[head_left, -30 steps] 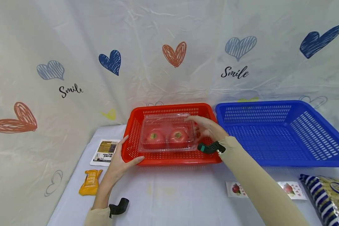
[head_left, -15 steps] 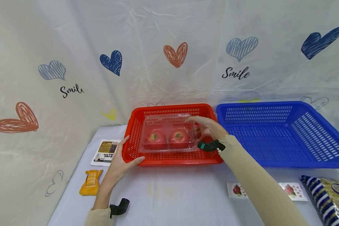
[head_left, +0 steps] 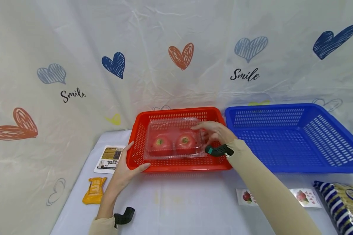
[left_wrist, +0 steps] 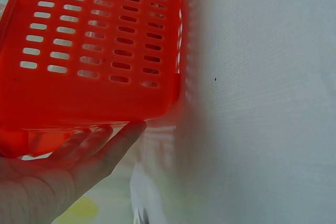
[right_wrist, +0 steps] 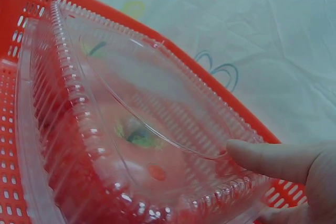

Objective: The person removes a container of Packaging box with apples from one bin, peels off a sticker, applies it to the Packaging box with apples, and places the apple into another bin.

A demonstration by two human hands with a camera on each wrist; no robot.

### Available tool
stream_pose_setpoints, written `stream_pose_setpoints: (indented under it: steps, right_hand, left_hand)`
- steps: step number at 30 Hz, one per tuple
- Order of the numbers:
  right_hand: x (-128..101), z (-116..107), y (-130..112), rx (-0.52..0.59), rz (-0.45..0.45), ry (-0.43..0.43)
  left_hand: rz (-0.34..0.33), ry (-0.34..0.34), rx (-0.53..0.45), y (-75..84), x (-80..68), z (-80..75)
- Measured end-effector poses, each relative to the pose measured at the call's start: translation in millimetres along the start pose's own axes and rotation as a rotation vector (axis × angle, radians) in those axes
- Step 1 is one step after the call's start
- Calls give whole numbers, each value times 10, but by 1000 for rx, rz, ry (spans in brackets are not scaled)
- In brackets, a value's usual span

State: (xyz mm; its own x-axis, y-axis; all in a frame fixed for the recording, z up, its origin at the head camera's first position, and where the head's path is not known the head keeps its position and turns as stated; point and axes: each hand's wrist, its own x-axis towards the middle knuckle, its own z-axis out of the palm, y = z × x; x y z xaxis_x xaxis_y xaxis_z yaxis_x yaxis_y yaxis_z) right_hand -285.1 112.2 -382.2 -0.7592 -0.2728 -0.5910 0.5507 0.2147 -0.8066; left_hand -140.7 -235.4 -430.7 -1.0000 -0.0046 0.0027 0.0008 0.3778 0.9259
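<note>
A clear box [head_left: 161,122] of two red fruits [head_left: 186,144] is inside the red basket [head_left: 176,168]. The right hand [head_left: 217,131] pinches the box's three o'clock edge; lopsided pulling could spring it open. The left hand [head_left: 123,169], spread wide, braces the basket's eight o'clock corner. Some right-hand fingertips are hidden.

Both forearms are covered by plain, pale beige sleeves, the left sleeve [head_left: 102,226] partly in frame and the right sleeve [head_left: 261,178] showing at greater length; the left hand [head_left: 124,170] and right hand [head_left: 218,133] are bare; a black, angular wrist camera [head_left: 124,215] is fitted at the left cuff; its counterpart, a black right-hand unit [head_left: 223,150], bears a teal patch [head_left: 210,150], with a small whitish piece [head_left: 227,155] alongside the cuff.
</note>
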Motion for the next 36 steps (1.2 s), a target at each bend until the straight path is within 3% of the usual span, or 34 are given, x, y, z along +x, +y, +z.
stream_pose_setpoints:
  steps: [19,28,36]
  right_hand:
    - [-35,77,-33,168,-73,-119]
    - [-66,47,7,29,-168,-160]
    - [-79,53,-32,71,-181,-238]
  left_hand:
    - [-18,7,19,4,-7,-5]
    - [-3,4,21,-2,-10,-10]
    - [2,5,10,0,8,-9]
